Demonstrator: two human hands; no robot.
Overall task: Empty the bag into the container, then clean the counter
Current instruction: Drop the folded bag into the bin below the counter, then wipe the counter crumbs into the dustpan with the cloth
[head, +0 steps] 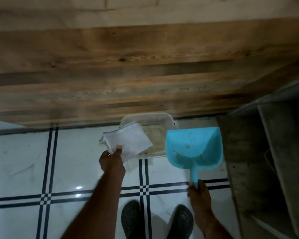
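My left hand (111, 161) grips a white folded cloth (128, 144) by its near corner and holds it over the left side of a translucent plastic container (155, 118). The container sits on the tiled floor, half under the wooden counter (145, 57). A pale, grainy layer shows inside it. My right hand (198, 192) is closed around the handle of a light blue dustpan (193, 149), whose scoop hovers at the container's right edge. A few small specks lie in the pan. No bag can be made out.
The counter's wooden front fills the upper frame. A grey shelf unit (269, 144) stands to the right. White floor tiles with dark lines (47, 169) spread out below. My feet in dark perforated clogs (133, 219) stand just behind the container.
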